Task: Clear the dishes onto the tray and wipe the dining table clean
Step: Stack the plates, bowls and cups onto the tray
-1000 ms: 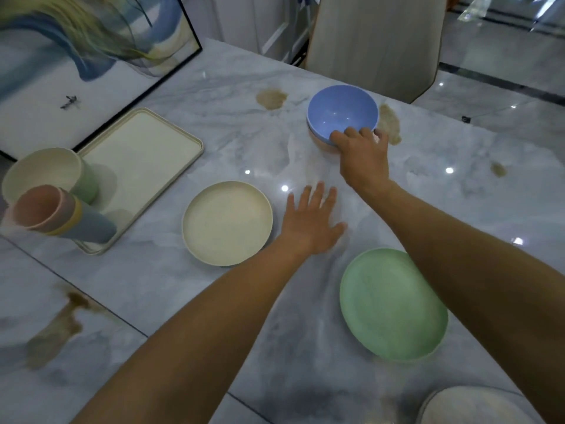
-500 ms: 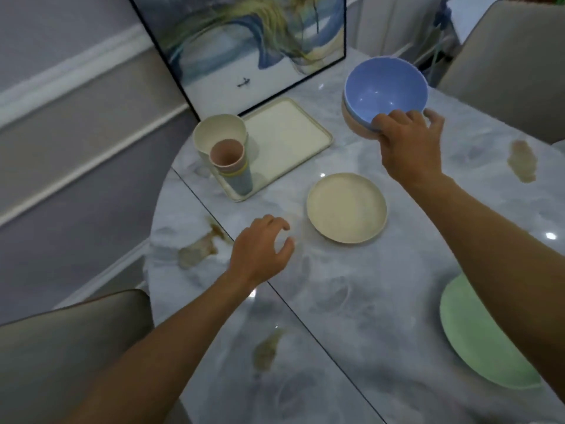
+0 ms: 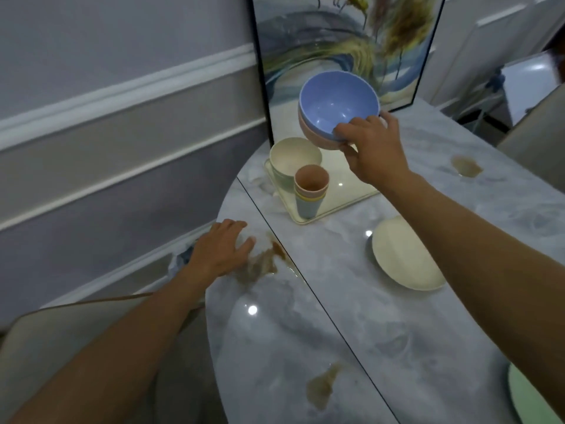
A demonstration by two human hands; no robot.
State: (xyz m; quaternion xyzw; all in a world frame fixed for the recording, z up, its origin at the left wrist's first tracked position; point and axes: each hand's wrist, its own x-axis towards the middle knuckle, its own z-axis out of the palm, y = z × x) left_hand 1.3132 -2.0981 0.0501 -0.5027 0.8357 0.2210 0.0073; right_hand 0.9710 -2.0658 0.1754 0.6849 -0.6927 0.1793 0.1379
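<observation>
The right hand [image 3: 373, 151] grips the stacked bowls [image 3: 336, 111] (blue inside pink) above the tray [image 3: 345, 192]; the left hand [image 3: 220, 252] cups a white cloth [image 3: 261, 244] at the counter [image 3: 305, 332] edge.

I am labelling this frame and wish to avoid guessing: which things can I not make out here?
Head view only.
Under the left hand: a whitish patch, blurred; cloth or glare, unclear.
Green plate: cut off by the lower right corner.
Tray: far part hidden by the right hand and the blue bowl it grips.
Pink bowl: inside hidden by the blue bowl.
</observation>
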